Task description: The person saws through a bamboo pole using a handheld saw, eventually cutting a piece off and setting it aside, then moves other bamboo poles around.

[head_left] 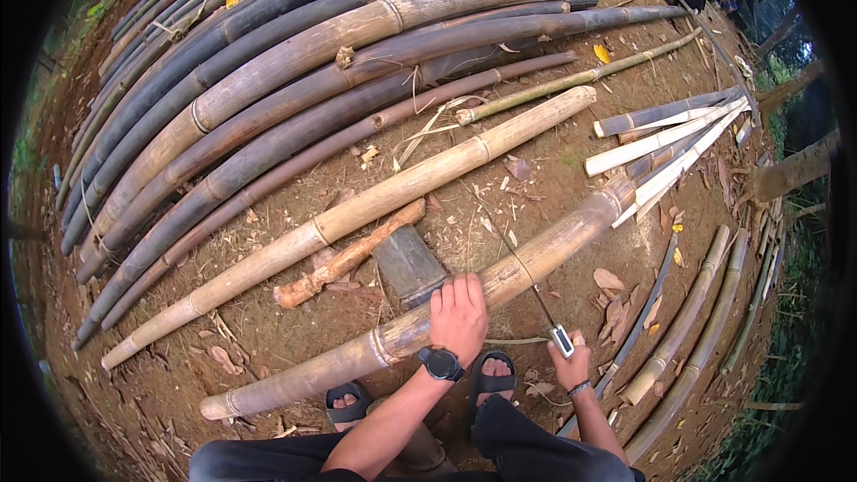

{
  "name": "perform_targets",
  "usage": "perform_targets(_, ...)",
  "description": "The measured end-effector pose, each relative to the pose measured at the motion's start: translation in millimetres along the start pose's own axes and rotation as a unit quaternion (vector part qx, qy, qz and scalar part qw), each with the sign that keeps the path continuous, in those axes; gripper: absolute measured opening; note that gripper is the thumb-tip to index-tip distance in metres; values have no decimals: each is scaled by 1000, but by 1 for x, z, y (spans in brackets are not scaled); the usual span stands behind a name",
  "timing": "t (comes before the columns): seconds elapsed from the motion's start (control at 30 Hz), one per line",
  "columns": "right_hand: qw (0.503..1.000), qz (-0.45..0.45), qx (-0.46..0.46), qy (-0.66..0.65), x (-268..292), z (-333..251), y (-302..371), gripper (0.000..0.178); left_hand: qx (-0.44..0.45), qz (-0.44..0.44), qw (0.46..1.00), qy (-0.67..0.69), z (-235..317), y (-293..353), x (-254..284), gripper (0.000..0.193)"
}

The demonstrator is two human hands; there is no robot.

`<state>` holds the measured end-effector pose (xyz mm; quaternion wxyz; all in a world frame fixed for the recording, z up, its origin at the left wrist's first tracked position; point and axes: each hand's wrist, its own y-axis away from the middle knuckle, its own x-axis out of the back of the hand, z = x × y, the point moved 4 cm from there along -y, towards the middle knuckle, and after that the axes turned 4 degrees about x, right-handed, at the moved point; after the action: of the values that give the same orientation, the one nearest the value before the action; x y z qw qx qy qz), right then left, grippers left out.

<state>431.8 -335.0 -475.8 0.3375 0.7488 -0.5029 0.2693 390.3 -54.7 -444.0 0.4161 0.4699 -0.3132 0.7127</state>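
Bamboo pole [403, 336] is clasped by left hand [459, 314]; thin-bladed tool [561, 341], at its four o'clock, is gripped by right hand [574, 369]. Blade deflection could be caused by pole rolling.

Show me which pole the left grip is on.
The thick pole just ahead of the feet; it alone lies under the left grip.

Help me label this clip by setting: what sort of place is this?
Probably an outdoor bamboo-working yard: bamboo poles lie on bare soil, with pale split strips and a tree trunk nearby.
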Motion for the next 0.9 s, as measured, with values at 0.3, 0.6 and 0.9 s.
perform_targets(0.3, 989, -111, 99, 23, 32, -79, 1, 41, 53, -186, 972, 131, -31, -46, 12, 54)
perform_targets(0.6, 967, -154, 141, 145, 32, -105, -31, 39, 78, -174, 973, 129, -49, -69, 8, 59)
perform_targets(0.9, 976, -136, 78, 150, 36, -91, 24, 38, 56, -210, 975, 51, -23, -34, -1, 57)
